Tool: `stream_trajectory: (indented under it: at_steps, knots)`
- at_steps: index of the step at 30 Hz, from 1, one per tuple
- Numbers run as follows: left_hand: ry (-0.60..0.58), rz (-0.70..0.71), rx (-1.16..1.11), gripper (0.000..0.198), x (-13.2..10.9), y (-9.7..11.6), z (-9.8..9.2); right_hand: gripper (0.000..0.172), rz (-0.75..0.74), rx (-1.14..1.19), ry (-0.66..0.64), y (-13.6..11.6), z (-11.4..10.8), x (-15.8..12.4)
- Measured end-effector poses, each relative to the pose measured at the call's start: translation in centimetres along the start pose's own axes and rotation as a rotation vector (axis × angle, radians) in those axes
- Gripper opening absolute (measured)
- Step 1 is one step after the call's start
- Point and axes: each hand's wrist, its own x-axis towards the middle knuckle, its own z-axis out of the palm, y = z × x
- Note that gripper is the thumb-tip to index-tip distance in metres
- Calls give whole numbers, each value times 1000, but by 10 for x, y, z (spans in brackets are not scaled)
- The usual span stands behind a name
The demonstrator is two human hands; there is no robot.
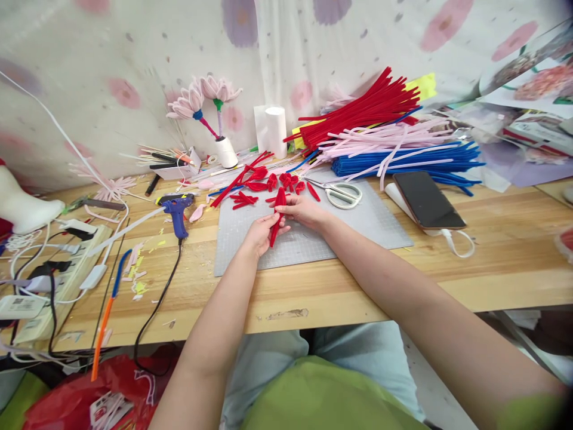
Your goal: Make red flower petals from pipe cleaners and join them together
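Both my hands hold one red pipe-cleaner petal (277, 216) over a grey cutting mat (358, 224). My left hand (262, 232) pinches its lower end, fingers closed round it. My right hand (303, 210) grips its upper part with closed fingers. Several finished red petal loops (268, 182) lie on the mat just beyond my hands. White-handled scissors (341, 193) rest to the right of them.
Bundles of red (362, 110), pink (385, 136) and blue pipe cleaners (403, 161) are piled at the back right. A phone (427, 200) lies right of the mat. A blue glue gun (176, 210), a power strip (58, 272) and cables fill the left. Pink flowers stand in a white cup (225, 152).
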Motion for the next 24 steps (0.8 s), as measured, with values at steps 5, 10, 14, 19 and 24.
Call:
stream_trajectory:
  at_steps: [5, 10, 14, 19, 24]
  knots:
    - [93, 86, 118, 12, 4, -4, -1, 29, -66, -172, 83, -1, 2, 1]
    - [113, 156, 284, 11, 8, -10, 0, 24, -130, -219, 171, 0, 5, 1]
    - [120, 127, 241, 19, 7, -8, 2, 28, -103, -108, 154, 0, 7, -1]
    - [-26, 24, 71, 16, 2, -3, 0, 33, -64, 32, 110, -1, 12, -4]
    - [20, 95, 168, 18, 2, -3, 0, 33, -68, 29, 141, -1, 9, -2]
